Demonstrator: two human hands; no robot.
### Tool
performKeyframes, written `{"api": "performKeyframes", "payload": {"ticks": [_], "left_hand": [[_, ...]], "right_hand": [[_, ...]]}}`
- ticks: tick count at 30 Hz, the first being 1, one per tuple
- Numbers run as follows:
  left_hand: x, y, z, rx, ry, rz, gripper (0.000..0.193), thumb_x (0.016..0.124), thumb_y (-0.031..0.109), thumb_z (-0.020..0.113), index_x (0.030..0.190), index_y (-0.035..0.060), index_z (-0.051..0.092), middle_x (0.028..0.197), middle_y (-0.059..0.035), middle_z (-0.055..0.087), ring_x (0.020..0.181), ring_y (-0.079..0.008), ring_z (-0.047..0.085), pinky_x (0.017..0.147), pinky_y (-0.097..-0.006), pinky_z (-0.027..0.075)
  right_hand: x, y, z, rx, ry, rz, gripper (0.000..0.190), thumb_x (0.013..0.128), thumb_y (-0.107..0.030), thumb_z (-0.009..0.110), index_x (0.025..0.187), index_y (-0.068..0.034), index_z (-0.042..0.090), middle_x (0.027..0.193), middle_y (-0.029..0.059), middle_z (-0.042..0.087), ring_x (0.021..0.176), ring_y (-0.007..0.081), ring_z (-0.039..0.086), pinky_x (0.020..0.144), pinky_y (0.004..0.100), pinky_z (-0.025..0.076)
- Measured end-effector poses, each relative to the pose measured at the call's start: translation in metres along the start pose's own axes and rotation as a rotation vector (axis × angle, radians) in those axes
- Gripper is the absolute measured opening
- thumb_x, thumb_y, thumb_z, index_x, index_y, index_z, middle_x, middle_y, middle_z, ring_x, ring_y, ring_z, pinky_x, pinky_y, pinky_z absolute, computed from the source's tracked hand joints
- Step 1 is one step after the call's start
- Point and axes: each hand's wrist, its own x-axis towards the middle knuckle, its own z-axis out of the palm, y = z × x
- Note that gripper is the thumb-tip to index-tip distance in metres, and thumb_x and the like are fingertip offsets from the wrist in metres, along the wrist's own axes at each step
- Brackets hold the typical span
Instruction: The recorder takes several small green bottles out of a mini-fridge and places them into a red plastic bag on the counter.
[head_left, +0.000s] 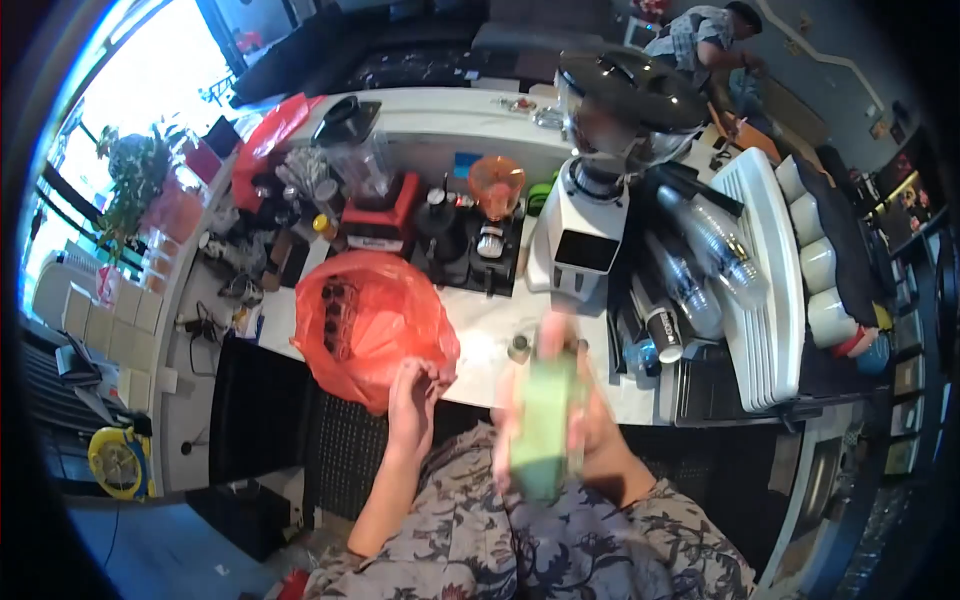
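Observation:
My left hand (416, 401) is at the front right rim of a red plastic bag (397, 315), fingers curled onto its edge. The bag stands wide open on the white counter, with a dark row of small bottles or similar items (339, 315) along its inner left side. In my right hand (596, 446) is a light green box or bottle (541, 427), held upright above the counter's front edge. Motion blurs it, so its exact kind and the pinkish part at its top are unclear. A small round dark-topped item (518, 346) sits on the counter just behind it.
Behind the bag stand a red-based blender (379, 217) and a black coffee station. A white coffee grinder (581, 232) rises at centre right. Stacked plastic cups (712, 240), a paper cup (660, 322) and a ribbed white panel (761, 300) are rightward. A person (705, 49) is beyond the counter.

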Motion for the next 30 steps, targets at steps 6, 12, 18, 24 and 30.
{"api": "performKeyframes", "payload": {"ticks": [6,12,18,24,30], "left_hand": [[-0.003,0.006,0.004,-0.036,0.014,-0.034,0.019,0.102,0.028,0.052,0.095,0.0104,0.053,0.091,-0.0023,0.053,0.088,-0.0156,0.055,0.086,-0.0351,0.047],[0.004,0.009,0.005,-0.037,0.001,0.049,0.022,0.102,0.030,0.052,0.094,0.0102,0.053,0.089,-0.0013,0.051,0.088,-0.0157,0.054,0.086,-0.0324,0.045],[0.009,0.015,0.019,-0.073,0.049,0.059,0.019,0.102,0.029,0.051,0.095,0.0113,0.052,0.090,-0.0023,0.051,0.088,-0.0167,0.053,0.087,-0.0322,0.043],[-0.008,0.014,0.017,0.035,-0.029,0.168,0.014,0.102,0.021,0.050,0.097,0.0076,0.052,0.093,-0.0036,0.052,0.088,-0.0149,0.053,0.085,-0.0289,0.043],[-0.016,0.026,0.034,0.425,-0.136,0.404,0.010,0.096,0.008,0.054,0.104,0.0032,0.050,0.099,-0.0076,0.053,0.095,-0.0165,0.053,0.091,-0.0317,0.043]], "right_hand": [[0.031,-0.006,-0.022,0.198,0.219,0.045,0.062,0.090,-0.035,0.071,0.141,-0.022,0.038,0.114,0.0151,0.055,0.074,0.0298,0.064,0.060,0.0421,0.060],[0.018,-0.005,-0.012,0.374,0.700,0.128,0.053,0.090,-0.035,0.071,0.133,-0.019,0.045,0.104,0.0125,0.058,0.080,0.0225,0.064,0.069,0.0388,0.057],[0.010,-0.019,0.004,0.192,0.521,0.008,0.067,0.085,-0.030,0.078,0.138,-0.023,0.039,0.088,0.0181,0.060,0.076,0.0242,0.066,0.067,0.0397,0.058],[0.030,-0.003,-0.010,0.368,0.844,0.020,0.068,0.086,-0.025,0.079,0.139,-0.019,0.036,0.114,0.0163,0.055,0.079,0.0355,0.069,0.056,0.0437,0.061],[0.023,0.001,-0.011,0.322,0.599,0.153,0.044,0.101,-0.034,0.055,0.139,-0.023,0.038,0.111,0.0152,0.056,0.089,0.0380,0.070,0.047,0.0343,0.061]]}}
